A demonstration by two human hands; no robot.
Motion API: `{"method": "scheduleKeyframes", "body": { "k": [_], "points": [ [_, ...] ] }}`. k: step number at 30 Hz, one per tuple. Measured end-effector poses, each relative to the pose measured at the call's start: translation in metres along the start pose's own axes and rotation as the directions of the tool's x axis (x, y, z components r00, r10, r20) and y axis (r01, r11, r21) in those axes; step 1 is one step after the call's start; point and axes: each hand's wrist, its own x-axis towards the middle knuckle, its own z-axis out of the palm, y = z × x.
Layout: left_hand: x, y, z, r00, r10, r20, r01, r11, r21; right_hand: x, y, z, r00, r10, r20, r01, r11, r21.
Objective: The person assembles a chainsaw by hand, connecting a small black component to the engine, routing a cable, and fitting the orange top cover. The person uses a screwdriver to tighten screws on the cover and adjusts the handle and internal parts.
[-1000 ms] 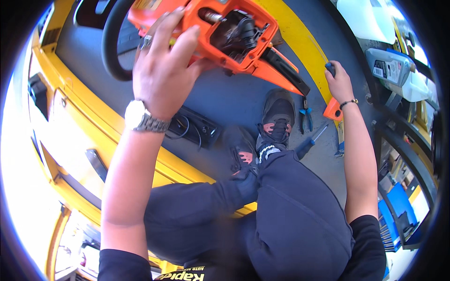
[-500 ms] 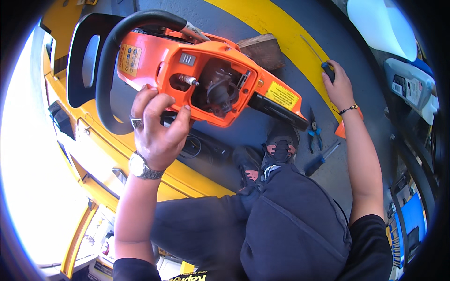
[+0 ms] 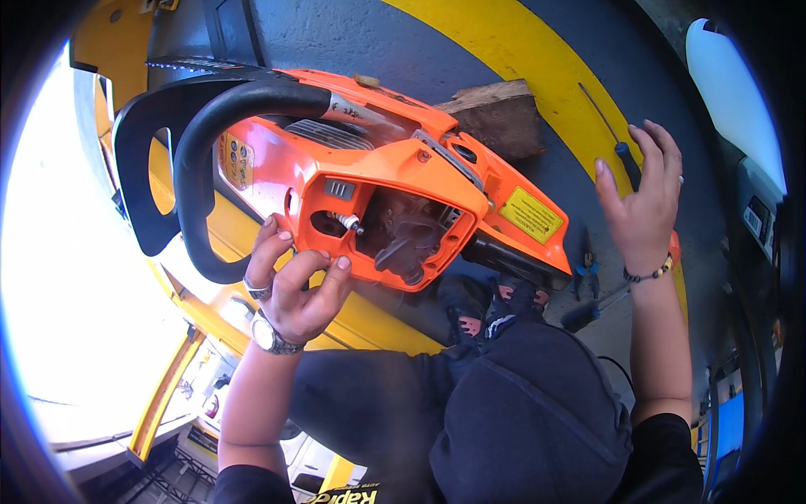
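An orange chainsaw (image 3: 285, 168) with its cover off fills the upper middle, its black front handle (image 3: 195, 168) and hand guard (image 3: 126, 160) at the left. In its open housing a spark plug (image 3: 347, 222) sits beside a dark, smeared engine bay. My left hand (image 3: 294, 281) grips the near lower rim of the housing, fingertips curled over the edge. At the right my right hand (image 3: 645, 197) is raised with fingers apart and nothing in it. Just beyond it lies a long screwdriver (image 3: 623, 151) with a dark blue handle, partly hidden by that hand.
A wooden block (image 3: 495, 118) lies on the grey floor behind the chainsaw, next to a curved yellow stripe (image 3: 537, 63). Blue-handled pliers (image 3: 588, 269) and a second screwdriver (image 3: 581, 317) lie near my shoes (image 3: 462, 307). Pale containers (image 3: 735, 101) stand at the far right.
My right hand has let go of the long screwdriver and lifted off it. The chainsaw has tilted, showing more of its top, with my left hand still on its rim. The view has shifted.
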Motion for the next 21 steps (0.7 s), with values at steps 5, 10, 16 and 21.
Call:
{"method": "scheduleKeyframes", "body": {
  "k": [5, 10, 16, 21],
  "points": [
    [0.007, 0.002, 0.000, 0.999, -0.027, 0.025, 0.028, 0.999, -0.029, 0.028, -0.106, -0.032, 0.871, -0.489, 0.045, 0.364, 0.705, 0.609],
    [0.005, 0.001, -0.004, 0.998, -0.044, 0.039, 0.046, 0.998, -0.051, 0.031, -0.143, -0.008, 0.873, -0.470, 0.128, 0.260, 0.671, 0.695],
    [0.002, 0.004, -0.004, 0.996, -0.086, 0.030, 0.088, 0.995, -0.050, 0.021, -0.143, 0.012, 0.918, -0.394, 0.048, 0.181, 0.523, 0.833],
    [0.003, 0.003, -0.006, 0.996, -0.068, 0.050, 0.070, 0.996, -0.048, 0.017, -0.142, 0.015, 0.923, -0.385, 0.013, 0.209, 0.529, 0.823]
  ]
}}
